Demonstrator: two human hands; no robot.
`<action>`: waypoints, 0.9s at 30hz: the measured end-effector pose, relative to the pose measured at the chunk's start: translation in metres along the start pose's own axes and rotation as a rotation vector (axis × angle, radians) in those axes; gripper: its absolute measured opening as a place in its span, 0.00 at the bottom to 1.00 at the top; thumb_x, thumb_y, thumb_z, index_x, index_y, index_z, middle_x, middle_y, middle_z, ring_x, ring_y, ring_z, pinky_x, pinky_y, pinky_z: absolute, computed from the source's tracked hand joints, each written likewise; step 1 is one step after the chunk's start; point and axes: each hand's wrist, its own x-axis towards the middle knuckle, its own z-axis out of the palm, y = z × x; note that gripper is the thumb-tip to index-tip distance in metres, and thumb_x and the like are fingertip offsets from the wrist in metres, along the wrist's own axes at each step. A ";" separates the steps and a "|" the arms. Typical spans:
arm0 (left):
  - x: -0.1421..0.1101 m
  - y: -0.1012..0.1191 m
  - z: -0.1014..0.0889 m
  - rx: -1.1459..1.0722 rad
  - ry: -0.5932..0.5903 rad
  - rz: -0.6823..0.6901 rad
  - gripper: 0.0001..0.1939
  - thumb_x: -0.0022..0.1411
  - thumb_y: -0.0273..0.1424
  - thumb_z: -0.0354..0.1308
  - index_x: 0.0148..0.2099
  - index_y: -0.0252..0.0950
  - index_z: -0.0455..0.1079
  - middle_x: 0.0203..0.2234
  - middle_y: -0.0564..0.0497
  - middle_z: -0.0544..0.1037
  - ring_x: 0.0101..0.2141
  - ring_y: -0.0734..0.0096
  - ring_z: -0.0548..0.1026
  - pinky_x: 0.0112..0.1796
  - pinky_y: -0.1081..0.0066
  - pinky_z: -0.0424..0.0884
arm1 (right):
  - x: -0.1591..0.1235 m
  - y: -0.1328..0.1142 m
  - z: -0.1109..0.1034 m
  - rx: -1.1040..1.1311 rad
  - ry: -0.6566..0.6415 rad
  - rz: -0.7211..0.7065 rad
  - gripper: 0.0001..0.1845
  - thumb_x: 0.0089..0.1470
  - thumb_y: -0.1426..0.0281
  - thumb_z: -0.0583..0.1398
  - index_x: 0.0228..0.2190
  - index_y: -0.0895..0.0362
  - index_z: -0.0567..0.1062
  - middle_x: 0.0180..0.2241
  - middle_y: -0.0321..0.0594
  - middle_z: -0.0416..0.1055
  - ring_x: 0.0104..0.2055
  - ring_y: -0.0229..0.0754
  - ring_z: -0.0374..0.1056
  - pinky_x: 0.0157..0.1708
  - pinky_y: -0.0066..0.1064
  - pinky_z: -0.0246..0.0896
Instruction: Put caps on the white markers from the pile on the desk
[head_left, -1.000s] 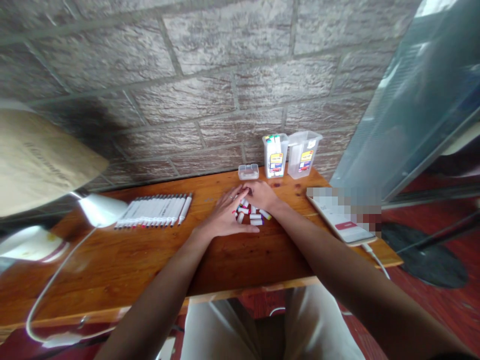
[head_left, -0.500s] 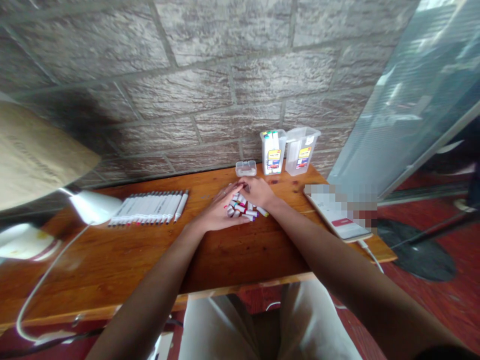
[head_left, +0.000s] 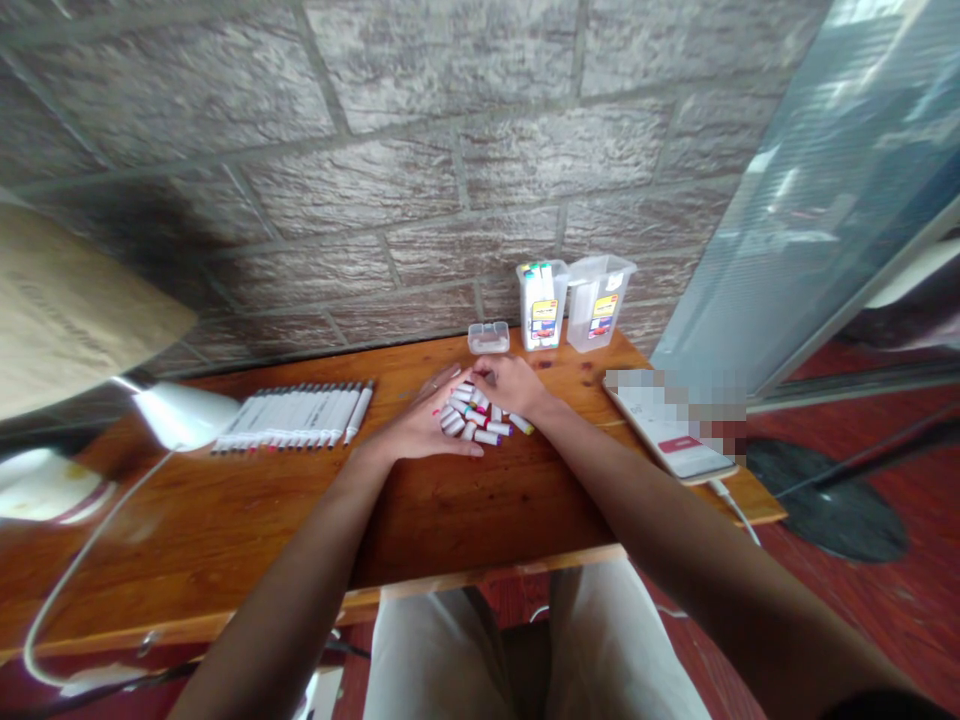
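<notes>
A pile of short white marker caps [head_left: 469,413] with coloured ends lies on the wooden table. My left hand [head_left: 420,420] rests on its edge along the left of the pile, thumb spread away from the fingers, cupping the caps without gripping them. At the pile's far side, my right hand [head_left: 512,385] is bent with its fingers curled in near my left fingertips. Whatever those curled fingers hold, if anything, is hidden. A row of white markers [head_left: 304,415] lies side by side to the left of the hands.
Behind the hands stand a small clear box [head_left: 488,338], a clear container [head_left: 541,310] with markers, and another clear container [head_left: 600,305]. A phone [head_left: 667,425] with a cable lies at the right. A white lamp [head_left: 184,415] and a white bowl [head_left: 49,485] are at the left.
My left hand has shifted slightly left and its thumb has drawn back, so more of the caps show. My right hand stays curled at the far side of the pile.
</notes>
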 end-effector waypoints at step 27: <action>-0.001 -0.011 0.003 -0.014 -0.010 0.024 0.61 0.46 0.50 0.70 0.73 0.40 0.42 0.69 0.38 0.52 0.66 0.46 0.54 0.65 0.48 0.52 | 0.001 -0.001 0.001 -0.009 -0.004 0.025 0.11 0.61 0.67 0.57 0.37 0.54 0.80 0.39 0.39 0.81 0.44 0.41 0.75 0.46 0.29 0.65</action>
